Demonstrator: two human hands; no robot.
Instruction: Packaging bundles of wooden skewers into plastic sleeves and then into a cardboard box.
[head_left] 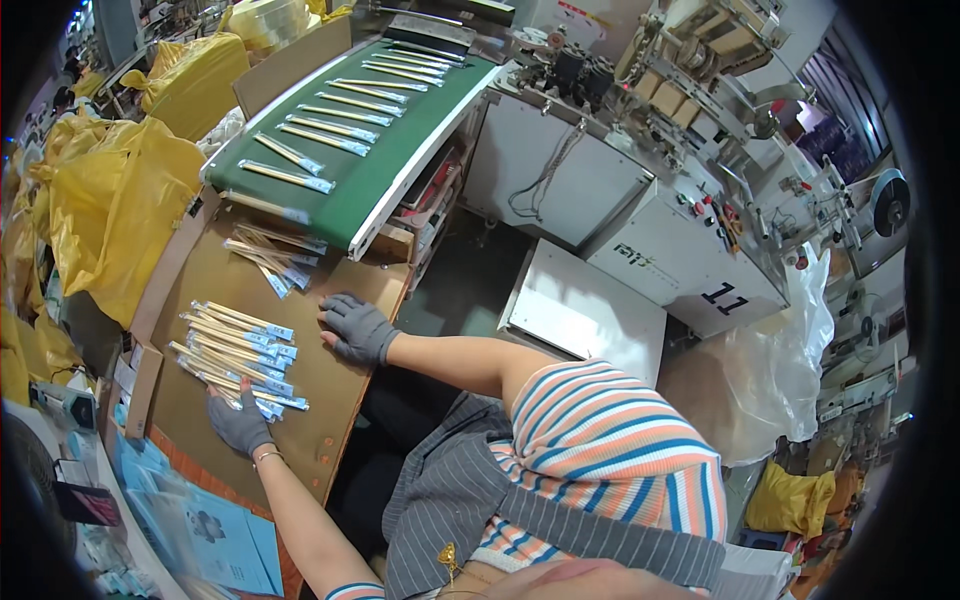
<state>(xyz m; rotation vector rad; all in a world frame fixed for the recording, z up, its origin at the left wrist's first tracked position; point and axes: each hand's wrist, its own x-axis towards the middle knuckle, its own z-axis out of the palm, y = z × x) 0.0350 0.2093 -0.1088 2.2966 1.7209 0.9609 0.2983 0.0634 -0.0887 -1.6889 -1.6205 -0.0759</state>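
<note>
Wrapped chopsticks point(235, 345) lie side by side in a loose pile on the brown tabletop point(330, 410), their blue-printed wrapper ends to the right. My left hand point(240, 422), in a grey fingertip-less glove, rests at the pile's near edge. Its thumb and a finger are spread and touch the nearest sticks. My right hand point(358, 330), gloved the same way, lies flat on the table to the right of the pile, fingers stretched and nothing in them. Beyond it, a smaller crossed heap of wrapped chopsticks point(275, 258) sits below the conveyor's end.
A green conveyor belt point(350, 165) carries several more wrapped packs at the far side. Yellow bags point(120, 215) crowd the left. Blue plastic sheets point(215, 530) lie near left. White machine cabinets point(690, 255) and a low white box point(585, 300) stand at right.
</note>
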